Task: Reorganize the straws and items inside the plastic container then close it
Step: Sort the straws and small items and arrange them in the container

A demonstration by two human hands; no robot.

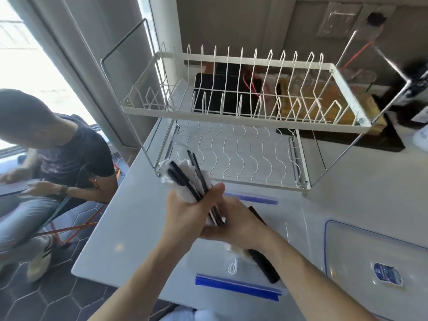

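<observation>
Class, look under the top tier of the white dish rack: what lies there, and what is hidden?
Under the dish rack top tier: its empty wire lower shelf on the white counter. Straw tips from the left hand cover its front left corner. Items behind are blurred.

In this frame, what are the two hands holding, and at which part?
Both hold one bundle of black straws and white paper-wrapped items. The left hand grips its middle; the right hand grips its lower end.
</observation>
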